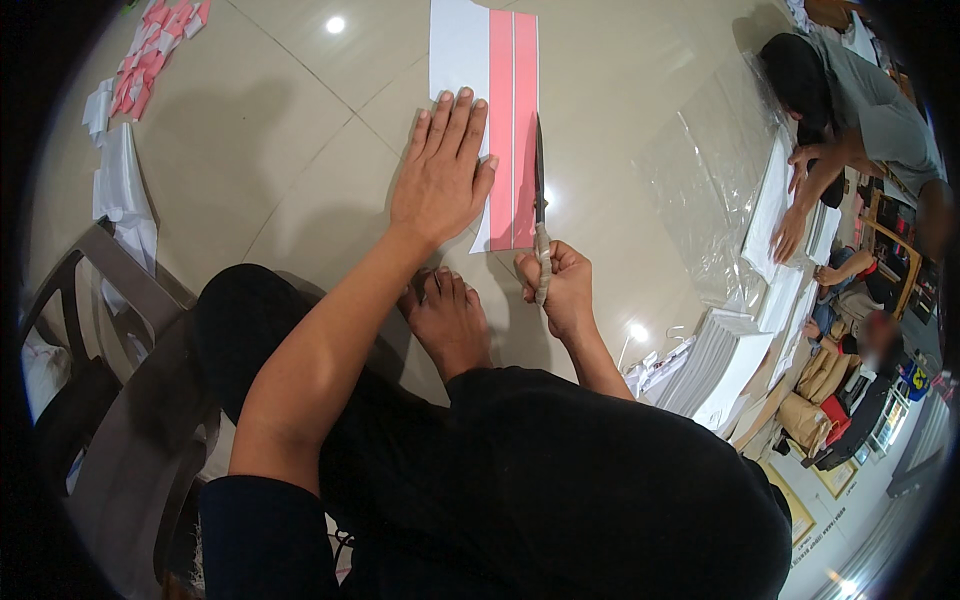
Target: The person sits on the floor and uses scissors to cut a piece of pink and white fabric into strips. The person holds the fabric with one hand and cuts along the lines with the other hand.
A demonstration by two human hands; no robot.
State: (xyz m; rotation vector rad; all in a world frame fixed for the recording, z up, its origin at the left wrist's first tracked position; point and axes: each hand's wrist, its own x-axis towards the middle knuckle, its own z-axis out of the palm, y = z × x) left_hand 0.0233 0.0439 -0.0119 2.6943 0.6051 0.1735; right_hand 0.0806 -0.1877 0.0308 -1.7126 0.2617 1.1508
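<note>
A white sheet of paper (458, 50) with two pink stripes (501, 130) along its right part lies on the tiled floor in front of me. My left hand (442, 180) presses flat on its left side, fingers stretched out. My right hand (566, 288) is closed around the handles of scissors (540, 185), which look wrapped in pale tape. The scissors' dark blades point away from me along the sheet's right edge, beside the outer pink stripe. They appear closed or nearly closed. My bare foot (452, 325) rests just below the sheet.
A pile of pink and white paper scraps (150, 60) lies at the far left, above a brown plastic chair (130, 400). At right are clear plastic sheeting (690, 200) and stacked white paper (720, 365). A co-worker (850, 110) bends over white sheets; other people sit beyond.
</note>
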